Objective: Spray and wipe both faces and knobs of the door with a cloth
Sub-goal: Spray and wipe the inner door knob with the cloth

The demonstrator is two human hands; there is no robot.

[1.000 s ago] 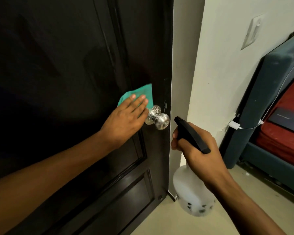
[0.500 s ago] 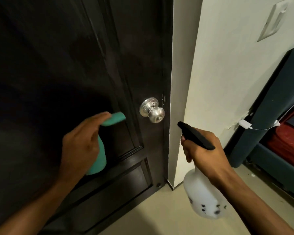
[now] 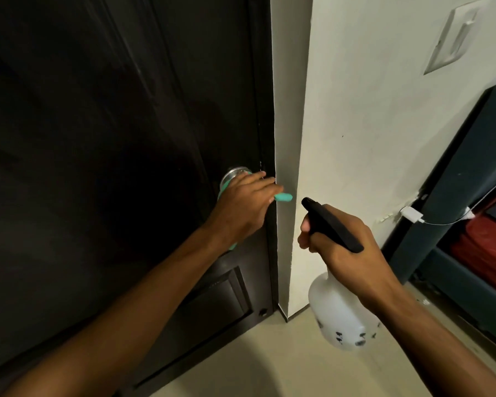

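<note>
Dim indoor light, uneven across the frame. The dark door (image 3: 112,138), left of the left hand (image 3: 241,207), absorbs nearly all light; its panel mouldings show only as faint sheen, with detail lost in near-black toward the left edge. The pale wall (image 3: 355,110), above the right hand (image 3: 344,247), is the brightest surface, lit softly and evenly, without hard glare. A small highlight marks the metal knob (image 3: 235,173) just above the left hand's grip. A broad soft shadow lies on the floor (image 3: 269,368) beneath both forearms. Wide-angle distortion bows the straight edges near the frame borders. The left fingertips and the cloth (image 3: 284,197) are slightly blurred.
</note>
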